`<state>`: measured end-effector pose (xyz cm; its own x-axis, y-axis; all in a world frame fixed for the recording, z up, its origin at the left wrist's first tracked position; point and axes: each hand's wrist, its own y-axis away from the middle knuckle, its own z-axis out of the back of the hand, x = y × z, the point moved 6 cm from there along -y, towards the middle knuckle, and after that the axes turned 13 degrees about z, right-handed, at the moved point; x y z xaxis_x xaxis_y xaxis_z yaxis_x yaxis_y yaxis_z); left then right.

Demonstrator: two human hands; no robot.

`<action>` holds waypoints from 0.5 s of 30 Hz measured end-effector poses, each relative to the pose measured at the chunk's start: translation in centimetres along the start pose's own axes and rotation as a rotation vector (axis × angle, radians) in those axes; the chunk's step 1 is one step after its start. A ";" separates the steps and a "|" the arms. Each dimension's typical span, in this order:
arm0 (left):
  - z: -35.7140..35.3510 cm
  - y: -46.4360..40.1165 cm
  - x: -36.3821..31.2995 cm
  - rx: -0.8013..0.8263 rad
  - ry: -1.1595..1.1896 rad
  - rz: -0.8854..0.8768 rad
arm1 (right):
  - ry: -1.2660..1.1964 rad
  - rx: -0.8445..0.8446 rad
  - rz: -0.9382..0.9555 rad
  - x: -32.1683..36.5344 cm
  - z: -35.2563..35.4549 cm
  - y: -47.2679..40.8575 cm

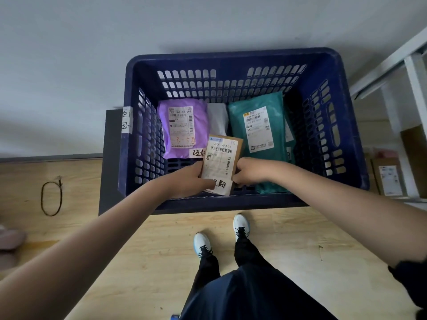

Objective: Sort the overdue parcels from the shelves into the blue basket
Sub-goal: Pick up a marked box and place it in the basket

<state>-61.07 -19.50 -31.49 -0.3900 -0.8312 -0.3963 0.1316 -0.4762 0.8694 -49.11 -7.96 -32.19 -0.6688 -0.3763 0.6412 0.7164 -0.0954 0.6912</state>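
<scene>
1. Small brown box parcel (221, 158) sits inside the blue basket (231, 57), close to its near wall and roughly centred, tilted up on end. Both hands are on it: the left hand (188, 181) has its fingers curled round the box's left edge with the thumb over the bottom tag, and the right hand (248, 173) pinches the right edge low down.
2. Parcel count in the basket: four I can be sure of. The brown box, a purple mailer bag (184, 128) toward the basket's left wall, a teal mailer bag (261, 128) toward its right wall, and a white bag (217, 118) wedged between those two near the far wall.
3. Writing: the box label reads something like "520F-Y8 A01" above a barcode, and a white handwritten tag at its bottom ends in "期". The purple bag's label says "712 H07-00 007" with orange scrawl lower down, plus a tag starting "超". The teal bag's label is too blurry to read.
4. There's a paper strip (126, 121) with handwriting on the basket's left outer wall, can't read it.
5. Right of the basket, a white shelf (413, 93) is cut off by the frame, with cardboard boxes (388, 179) low on it.
6. Left of the basket, one loop of dark cord (51, 196) lies on the wooden floor (300, 239).
</scene>
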 end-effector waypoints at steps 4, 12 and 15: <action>0.1 0.1 0.7 0.007 0.039 0.010 | -0.169 0.017 -0.077 -0.6 -0.5 -0.4; 0.0 0.3 -0.4 -0.008 0.081 -0.051 | -0.057 -0.186 -0.028 -0.1 1.2 0.6; -0.9 0.9 -2.0 -0.004 0.055 -0.132 | -0.039 -0.324 -0.031 -0.4 2.7 1.8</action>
<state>-59.38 -18.53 -30.23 -0.3541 -0.7753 -0.5230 0.0862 -0.5839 0.8072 -48.08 -5.54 -30.27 -0.6936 -0.3335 0.6385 0.7176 -0.3965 0.5726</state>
